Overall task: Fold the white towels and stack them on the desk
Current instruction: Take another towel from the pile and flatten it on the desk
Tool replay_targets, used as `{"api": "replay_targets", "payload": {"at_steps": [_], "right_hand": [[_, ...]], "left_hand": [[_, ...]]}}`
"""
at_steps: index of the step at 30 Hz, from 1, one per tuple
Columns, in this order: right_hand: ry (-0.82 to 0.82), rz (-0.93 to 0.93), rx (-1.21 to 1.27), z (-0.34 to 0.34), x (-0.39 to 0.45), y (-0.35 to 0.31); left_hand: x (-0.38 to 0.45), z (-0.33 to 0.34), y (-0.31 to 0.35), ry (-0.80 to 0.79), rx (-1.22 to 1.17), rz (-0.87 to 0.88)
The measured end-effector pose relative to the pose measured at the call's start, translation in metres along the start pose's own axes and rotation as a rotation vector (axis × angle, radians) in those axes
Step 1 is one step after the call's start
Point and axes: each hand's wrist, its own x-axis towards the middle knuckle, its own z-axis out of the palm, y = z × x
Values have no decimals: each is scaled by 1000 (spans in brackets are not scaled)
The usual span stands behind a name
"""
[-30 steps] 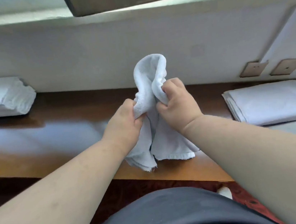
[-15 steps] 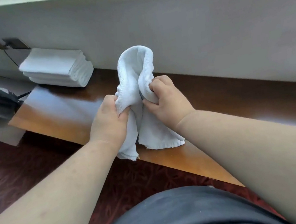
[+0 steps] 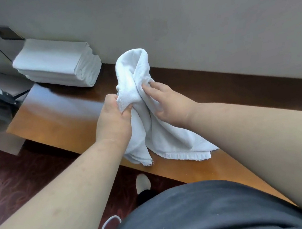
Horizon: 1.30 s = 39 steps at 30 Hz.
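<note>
Desk (image 3: pixel 66 121) runs left-far to right-near along wall. Folded stack (image 3: pixel 58 70) at far-left end, well apart from hands. Towel (image 3: pixel 141 104) in air over desk front edge, bunched, long axis near vertical, hem hanging down. Left hand (image 3: pixel 114 119) grips left bunch, nearer stack. Right hand (image 3: pixel 165 101) pinches right fold, fingers partly extended.

Glossy wooden surface (image 3: pixel 58 115) against a plain grey wall (image 3: pixel 192 22).
Dark red patterned carpet (image 3: pixel 11 180) lies at 8 o'clock; wall sockets (image 3: pixel 4 32) with a cable at 10 o'clock.
</note>
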Motion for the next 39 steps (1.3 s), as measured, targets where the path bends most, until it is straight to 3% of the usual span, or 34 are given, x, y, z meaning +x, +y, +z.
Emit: {"api": "replay_targets", "payload": {"at_steps": [3, 9, 12, 14, 15, 18, 20, 22, 25, 32, 35, 39], "right_hand": [[5, 101, -121, 9, 29, 11], [153, 681, 9, 42, 53, 33], [358, 874, 87, 50, 47, 41], [682, 972, 184, 59, 25, 44], [842, 1027, 210, 65, 7, 45], [1053, 1243, 356, 79, -42, 49], [1005, 1428, 468, 86, -76, 56], [855, 1503, 631, 95, -99, 55], [816, 1445, 896, 110, -102, 49], [855, 1423, 1110, 135, -76, 43], [832, 1432, 981, 138, -68, 40], [908, 1453, 931, 135, -64, 40]], "left_hand": [[43, 1, -23, -79, 9, -9], [122, 5, -66, -377, 118, -58], [156, 16, -71, -364, 236, -78], [163, 25, -70, -292, 431, 80], [162, 35, -67, -286, 505, 240], [152, 56, -52, -425, 646, 677], [137, 75, -37, -569, 634, 903], [121, 93, -21, -686, 568, 1019], [108, 116, -7, -759, 578, 1007], [106, 158, 12, -792, 901, 1152], [111, 171, 25, -886, 996, 1183], [117, 169, 49, -823, 926, 1239]]}}
